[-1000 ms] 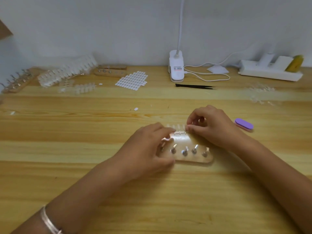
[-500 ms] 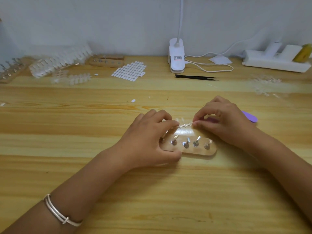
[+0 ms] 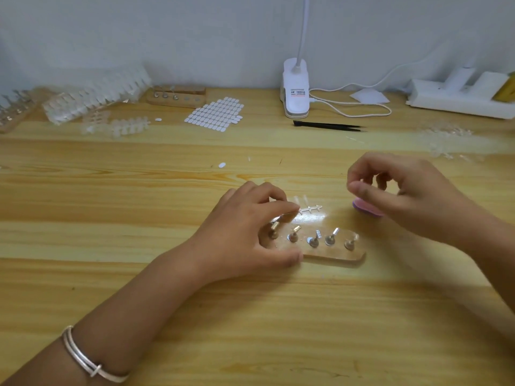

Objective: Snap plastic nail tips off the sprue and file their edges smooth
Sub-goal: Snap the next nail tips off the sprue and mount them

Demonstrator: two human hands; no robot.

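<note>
The bench (image 3: 139,218) was pale wood with strong grain under a smooth, glossy varnish. The sprue (image 3: 310,209) and each nail tip (image 3: 297,201) on it were clear, shiny plastic. The stand (image 3: 334,257) was smooth wood set with bright metal pegs (image 3: 313,242). The file (image 3: 366,210) looked matt purple. The lamp clip (image 3: 296,93) was glossy white plastic, the tweezers (image 3: 326,125) matt black, the bracelet (image 3: 83,360) polished silvery metal.
</note>
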